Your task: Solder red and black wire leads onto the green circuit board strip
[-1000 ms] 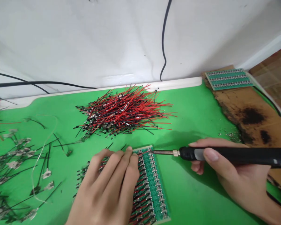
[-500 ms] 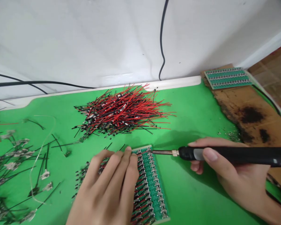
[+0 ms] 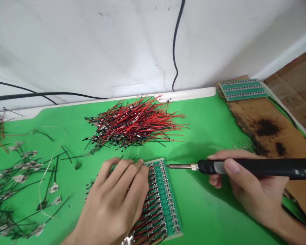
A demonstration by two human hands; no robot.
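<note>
The right hand [image 3: 256, 190] is closed round the black handle of a soldering iron [image 3: 265, 168], its thumb on the grey patch; the left hand [image 3: 119, 194] lies bent over a green circuit board [image 3: 165, 204] on the table [image 3: 201, 204], and whether its hidden fingertips pinch a wire cannot be told; the two hands are apart, with the iron's tip at the board's far right corner, touching or just beside it. The iron should feel light and rigid, safe to take only by its handle, since the metal end is probably hot; the board looks thin, stiff and light, best held by its edges; the red and black wires [image 3: 153, 209] on it seem soft and springy, their joints likely fragile. There are two hands, one iron and two boards, the second board [image 3: 243, 90] bearing three soldered rows and lying on one piece of scorched cardboard [image 3: 256, 110]; one central heap of wires [image 3: 135, 122] is too tangled to count, as are the loose black-wired parts [image 3: 20, 178] at the left.
</note>
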